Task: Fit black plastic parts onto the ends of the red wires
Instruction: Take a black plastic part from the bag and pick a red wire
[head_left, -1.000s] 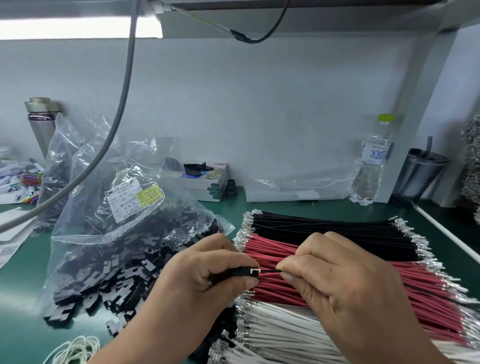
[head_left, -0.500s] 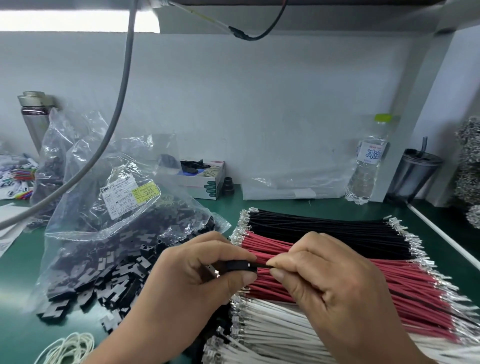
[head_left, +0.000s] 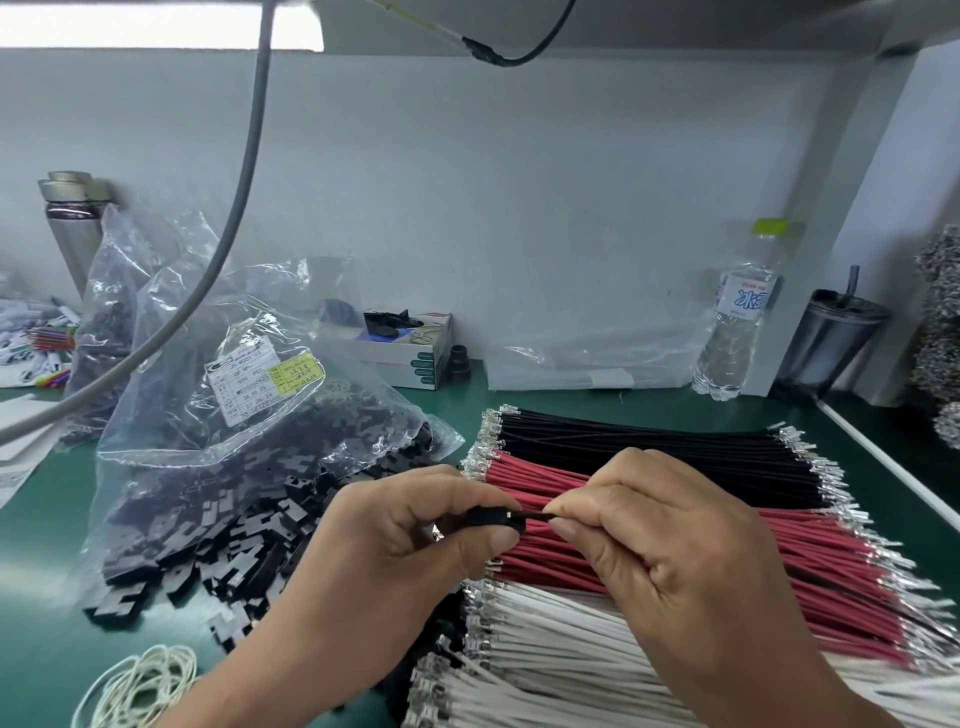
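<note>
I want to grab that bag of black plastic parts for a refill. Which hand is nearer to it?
Left. The left hand sits just right of the bag of black plastic parts, beside its spilled pieces; the right hand is farther right, over the red wires.

Black part (head_left: 493, 519) above red wires (head_left: 675, 561)

Lying open: green counter (head_left: 597, 402) strip at centre frame. Crowding lower right: wire bundles (head_left: 675, 519). Blocking left: parts bag (head_left: 249, 431). Hanging across upper left: grey cable (head_left: 228, 234).
</note>
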